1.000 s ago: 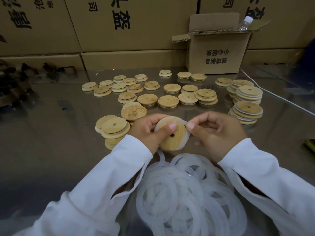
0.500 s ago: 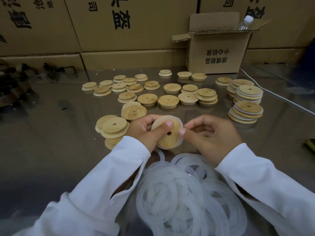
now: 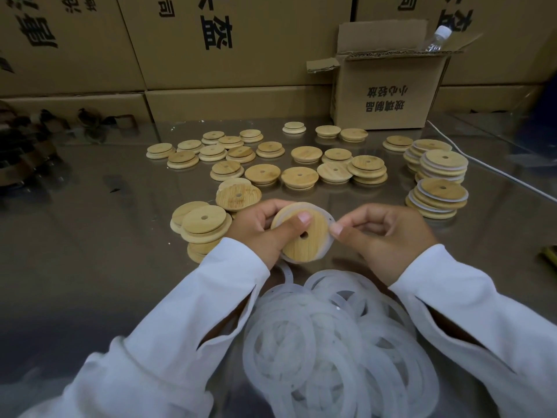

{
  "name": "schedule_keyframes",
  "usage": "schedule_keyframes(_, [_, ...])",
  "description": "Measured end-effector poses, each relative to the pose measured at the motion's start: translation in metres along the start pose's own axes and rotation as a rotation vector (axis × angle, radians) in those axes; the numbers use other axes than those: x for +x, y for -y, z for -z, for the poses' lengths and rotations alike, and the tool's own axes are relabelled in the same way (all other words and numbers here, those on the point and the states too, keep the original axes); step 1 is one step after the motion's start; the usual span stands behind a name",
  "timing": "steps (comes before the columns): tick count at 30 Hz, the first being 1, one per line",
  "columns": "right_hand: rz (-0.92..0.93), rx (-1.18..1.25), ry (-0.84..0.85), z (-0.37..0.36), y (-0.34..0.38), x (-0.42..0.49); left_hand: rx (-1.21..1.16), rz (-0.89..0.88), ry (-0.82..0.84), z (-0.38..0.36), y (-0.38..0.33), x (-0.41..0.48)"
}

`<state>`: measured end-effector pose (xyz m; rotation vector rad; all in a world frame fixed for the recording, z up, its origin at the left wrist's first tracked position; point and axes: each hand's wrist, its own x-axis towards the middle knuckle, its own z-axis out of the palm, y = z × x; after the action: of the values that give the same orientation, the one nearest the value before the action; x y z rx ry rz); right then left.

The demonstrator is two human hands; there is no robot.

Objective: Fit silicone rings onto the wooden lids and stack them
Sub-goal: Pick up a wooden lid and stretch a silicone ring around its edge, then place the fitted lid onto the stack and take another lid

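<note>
Now the translucent white silicone ring sits closer about the round wooden lid than a second ago. My left hand grips the lid up before me, and my right hand pinches the ring's edge. Nearly seated, I judge.

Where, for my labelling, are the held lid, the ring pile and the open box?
held lid (image 3: 301,250): head view, wood face below hole.
ring pile (image 3: 340,336): head view, ring near middle.
open box (image 3: 385,73): head view, printed front wall.

The left hand grips a wooden lid above the worktop, thumb across its face. The right hand pinches the silicone ring at the lid's right edge. Loose rings lie near, ringed stacks to the right.
</note>
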<state>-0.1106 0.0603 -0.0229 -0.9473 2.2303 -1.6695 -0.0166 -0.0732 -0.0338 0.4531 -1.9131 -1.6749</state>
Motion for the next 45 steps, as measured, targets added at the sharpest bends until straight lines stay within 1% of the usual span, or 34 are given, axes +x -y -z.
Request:
schedule_keyframes(2, [-0.014, 0.003, 0.013, 0.001, 0.001, 0.001, -0.064, 0.016, 0.006, 0.0, 0.001, 0.001])
schedule_keyframes(5, [0.007, -0.011, 0.035, 0.002, 0.004, 0.001, -0.233, 0.097, 0.001, -0.003, 0.003, 0.002])
schedule_keyframes(8, [0.027, -0.019, 0.038, 0.002, 0.006, 0.001, -0.324, 0.161, -0.02, -0.006, 0.005, 0.002])
schedule_keyframes(10, [0.037, -0.059, 0.069, 0.003, 0.008, 0.001, -0.347, 0.17, -0.033, -0.007, 0.006, 0.003])
schedule_keyframes(14, [0.051, -0.145, 0.165, 0.006, 0.01, 0.001, -0.313, 0.148, -0.032, -0.007, 0.006, 0.002])
schedule_keyframes(20, [0.052, -0.196, 0.228, 0.004, 0.009, 0.001, -0.271, 0.12, -0.055, -0.005, 0.006, 0.003])
schedule_keyframes(24, [0.058, -0.153, 0.225, 0.007, 0.008, 0.003, -0.199, 0.078, -0.033, -0.004, 0.004, 0.001])
schedule_keyframes(27, [0.046, -0.062, 0.208, 0.006, 0.006, 0.004, -0.232, 0.099, -0.011, -0.005, 0.002, 0.001])
schedule_keyframes(32, [-0.028, 0.056, 0.129, 0.003, -0.001, 0.006, -0.231, 0.127, -0.071, -0.004, 0.001, 0.003])
schedule_keyframes(35, [-0.066, 0.099, 0.166, -0.001, -0.001, 0.005, -0.201, 0.119, -0.049, -0.004, 0.001, 0.002])
schedule_keyframes(40, [-0.031, 0.024, 0.221, 0.002, 0.002, 0.005, -0.083, 0.061, 0.002, -0.008, 0.0, -0.003])
schedule_keyframes(42, [-0.05, -0.032, 0.194, 0.007, 0.0, 0.011, -0.088, 0.072, 0.001, -0.007, -0.001, -0.003])
schedule_keyframes(43, [-0.081, -0.054, 0.149, 0.01, -0.002, 0.015, -0.078, 0.066, -0.016, -0.006, -0.002, -0.003])
schedule_keyframes(45, [-0.187, -0.081, 0.01, 0.02, -0.01, 0.025, 0.023, 0.003, -0.06, -0.001, -0.002, -0.001])
